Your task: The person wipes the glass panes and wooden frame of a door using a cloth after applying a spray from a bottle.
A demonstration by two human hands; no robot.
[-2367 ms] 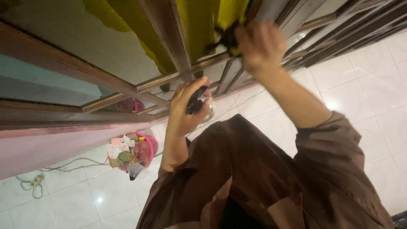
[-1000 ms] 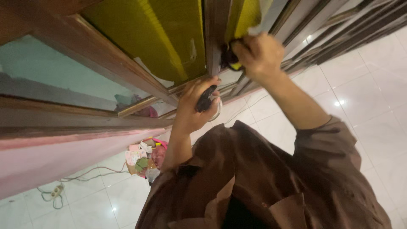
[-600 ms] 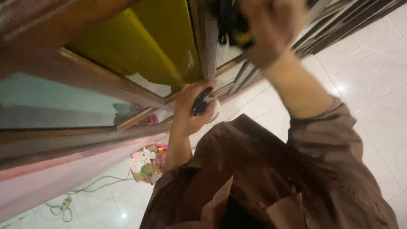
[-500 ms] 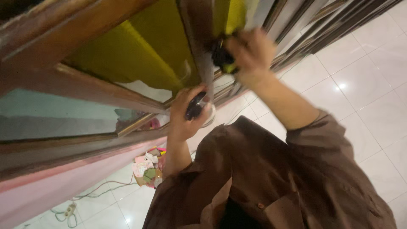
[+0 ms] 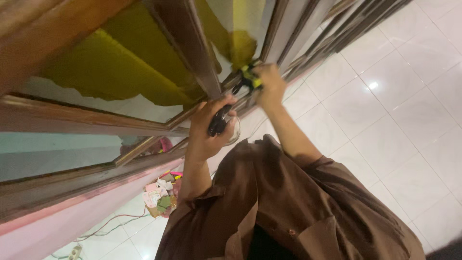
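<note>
A black-headed spray bottle (image 5: 222,123) is gripped by the closed left hand (image 5: 208,129). At about 1 o'clock from it, a yellow-green cloth (image 5: 250,81) is pressed on the wooden window frame (image 5: 192,53) — held by the closed right hand (image 5: 269,86).

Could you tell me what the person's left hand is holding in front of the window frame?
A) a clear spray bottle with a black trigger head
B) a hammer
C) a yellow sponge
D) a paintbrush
A: the left hand is wrapped around a clear spray bottle with a black trigger head, held just below the wooden window frame.
</note>
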